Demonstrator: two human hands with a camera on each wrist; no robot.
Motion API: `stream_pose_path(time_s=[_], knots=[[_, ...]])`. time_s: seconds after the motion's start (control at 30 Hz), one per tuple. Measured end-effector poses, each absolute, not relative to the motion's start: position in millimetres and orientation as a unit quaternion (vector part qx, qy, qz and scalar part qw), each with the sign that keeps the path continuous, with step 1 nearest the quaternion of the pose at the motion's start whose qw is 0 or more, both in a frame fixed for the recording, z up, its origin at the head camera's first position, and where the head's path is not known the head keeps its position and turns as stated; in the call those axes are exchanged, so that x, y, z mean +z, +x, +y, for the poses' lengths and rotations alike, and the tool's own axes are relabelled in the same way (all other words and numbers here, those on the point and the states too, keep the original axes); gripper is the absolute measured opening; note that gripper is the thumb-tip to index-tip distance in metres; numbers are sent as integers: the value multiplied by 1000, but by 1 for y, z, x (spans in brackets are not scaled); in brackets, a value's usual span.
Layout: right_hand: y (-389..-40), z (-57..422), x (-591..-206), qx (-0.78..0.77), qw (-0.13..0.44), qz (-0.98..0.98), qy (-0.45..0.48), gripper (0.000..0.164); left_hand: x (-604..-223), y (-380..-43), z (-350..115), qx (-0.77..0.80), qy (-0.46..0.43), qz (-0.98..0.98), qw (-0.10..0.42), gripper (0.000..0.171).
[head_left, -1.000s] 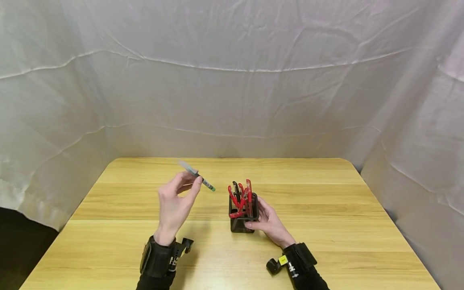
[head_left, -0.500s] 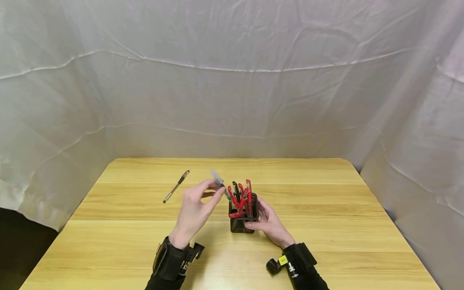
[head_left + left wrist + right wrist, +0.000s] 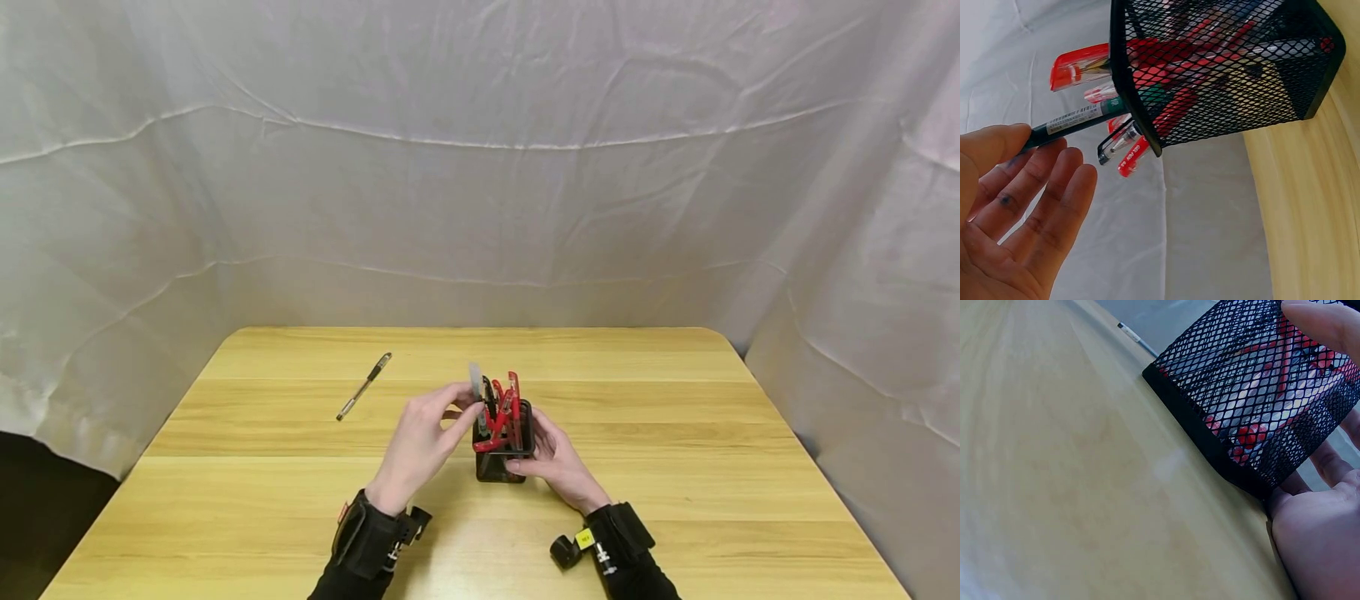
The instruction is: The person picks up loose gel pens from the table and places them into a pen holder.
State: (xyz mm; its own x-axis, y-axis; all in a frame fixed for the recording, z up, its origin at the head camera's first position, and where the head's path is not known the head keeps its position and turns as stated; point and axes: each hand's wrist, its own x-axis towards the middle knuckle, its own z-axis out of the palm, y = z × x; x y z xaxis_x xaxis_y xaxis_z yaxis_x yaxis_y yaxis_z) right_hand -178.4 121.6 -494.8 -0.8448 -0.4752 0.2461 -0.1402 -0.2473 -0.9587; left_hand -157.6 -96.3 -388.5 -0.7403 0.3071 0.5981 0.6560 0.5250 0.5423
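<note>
A dark green pen with a white label is pinched between the thumb and fingers of my left hand. Its green end sits inside the black mesh pen holder, past the rim. In the head view its pale upper end stands up at the holder's left side. My right hand grips the holder from the right, thumb across the front. Several red-capped pens and a black-capped pen lean in the holder. In the right wrist view, the thumb presses the mesh.
A clear pen with a black grip lies on the wooden table, left of the holder and farther back. Pale cloth hangs behind the table and along both sides.
My left hand has carried the green pen rightward from above the table into the holder, turning it more upright. The lying pen has come into sight. My right hand keeps its place.
</note>
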Motion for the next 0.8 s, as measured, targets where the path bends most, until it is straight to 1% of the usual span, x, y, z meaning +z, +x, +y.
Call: stream_pose_path(time_s=[0.2, 0.4, 0.6, 0.8], knots=[[-179, 121, -495, -750, 115, 597, -260, 81, -394, -160, -95, -389, -296, -846, 211, 19], [-180, 121, -495, -752, 118, 596, -257, 81, -395, -160, -94, -385, -272, -861, 193, 18], [-179, 121, -495, -749, 119, 600, -255, 82, -397, -160, -93, -368, -259, -873, 187, 16], [-179, 121, -495, -748, 118, 601, -256, 82, -397, -161, -99, -323, -236, -905, 147, 27]])
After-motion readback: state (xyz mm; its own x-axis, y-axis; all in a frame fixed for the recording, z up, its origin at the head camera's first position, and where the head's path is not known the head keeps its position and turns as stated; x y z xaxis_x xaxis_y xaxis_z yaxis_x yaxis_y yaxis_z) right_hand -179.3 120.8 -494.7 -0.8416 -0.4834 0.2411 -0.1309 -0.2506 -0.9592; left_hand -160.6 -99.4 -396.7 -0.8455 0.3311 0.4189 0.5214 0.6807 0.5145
